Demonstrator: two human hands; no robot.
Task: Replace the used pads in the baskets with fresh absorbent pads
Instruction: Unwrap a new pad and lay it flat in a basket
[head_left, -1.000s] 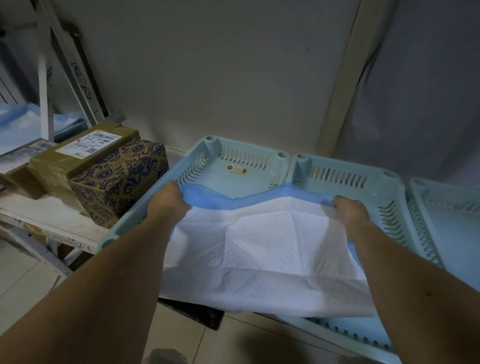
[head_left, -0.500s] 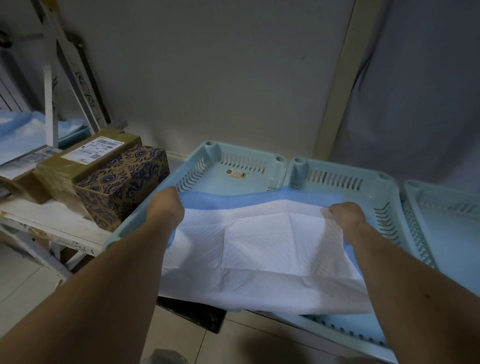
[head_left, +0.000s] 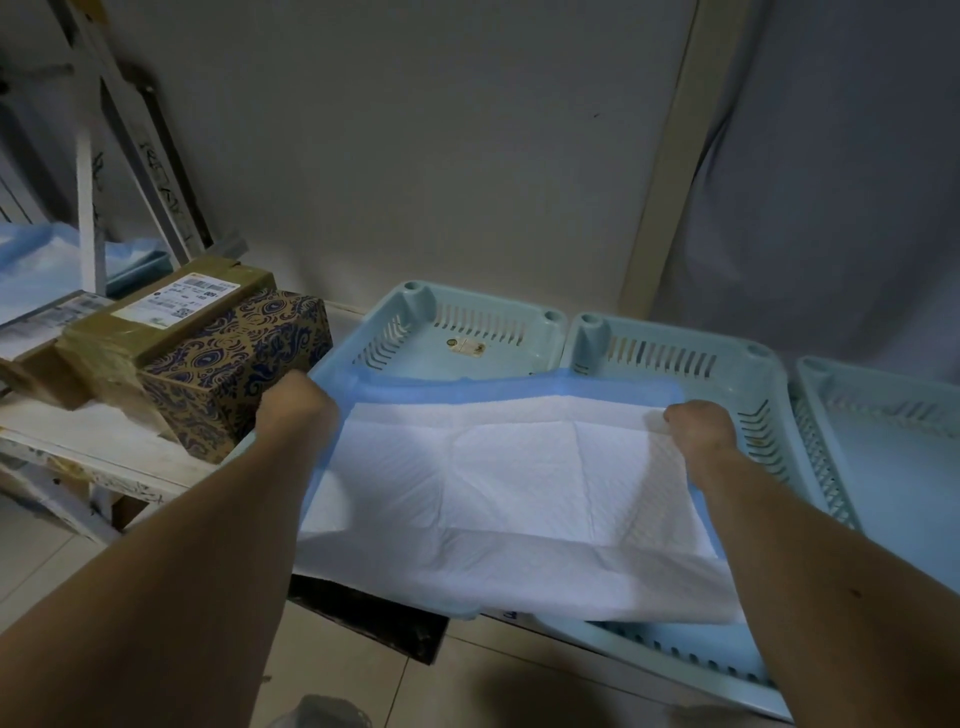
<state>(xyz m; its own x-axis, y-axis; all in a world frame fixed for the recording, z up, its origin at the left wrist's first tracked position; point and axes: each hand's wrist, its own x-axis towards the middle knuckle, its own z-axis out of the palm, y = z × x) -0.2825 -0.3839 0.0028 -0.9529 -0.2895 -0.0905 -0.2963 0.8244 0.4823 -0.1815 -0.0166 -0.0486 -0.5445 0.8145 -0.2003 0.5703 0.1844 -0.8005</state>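
Observation:
A white absorbent pad (head_left: 519, 499) with a blue border is stretched flat between my hands over the left pale-blue basket (head_left: 467, 317). My left hand (head_left: 293, 410) grips the pad's far left corner. My right hand (head_left: 698, 423) grips its far right corner. The pad's near edge hangs over the basket's front rim. The bare far floor of the left basket shows a small sticker. A second basket (head_left: 727, 364) stands directly to the right, partly under the pad's right edge.
A third pale-blue basket (head_left: 883, 415) sits at the far right. Left of the baskets stand a patterned cardboard box (head_left: 234, 369) and a taped brown parcel (head_left: 156, 317) on a white shelf (head_left: 78, 436). Blue pads (head_left: 31, 270) lie at the far left. Tiled floor lies below.
The pad has been pulled taut and lowered a little towards the left basket. Its far blue edge, which bowed upward before, now lies straighter. Both hands keep their grip.

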